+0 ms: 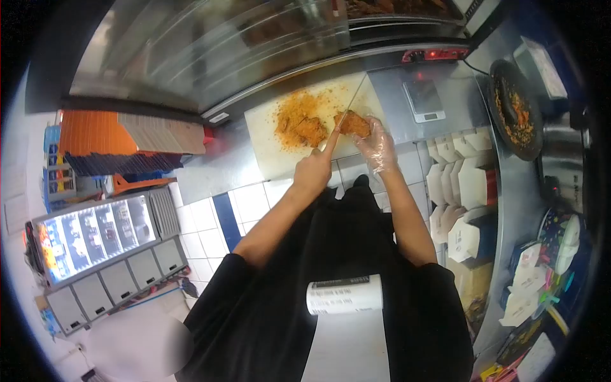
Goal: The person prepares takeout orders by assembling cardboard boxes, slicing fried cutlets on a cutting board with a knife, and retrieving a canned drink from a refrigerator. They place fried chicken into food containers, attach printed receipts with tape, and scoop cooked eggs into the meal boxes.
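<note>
My left hand (313, 170), bare, is closed around a knife (351, 105), whose long thin blade points away from me over the white cutting board (262, 157). In a clear plastic glove, my right hand (378, 145) grips a browned, breaded fried piece (355, 125) on the board. The blade lies at the left end of that piece; whether it has cut in, I cannot tell. Left of the knife, more breaded fried food (310, 131) rests among scattered orange crumbs (291, 109). My gloved fingers partly cover the right side of the held piece.
A digital scale (422, 100) sits right of the board. Farther right are a dark round pan (514, 109) with food bits and white cartons (463, 239). Stacked orange boxes (95, 132) stand left. A metal cabinet (210, 54) borders the counter's back. A paper strip (347, 344) hangs before me.
</note>
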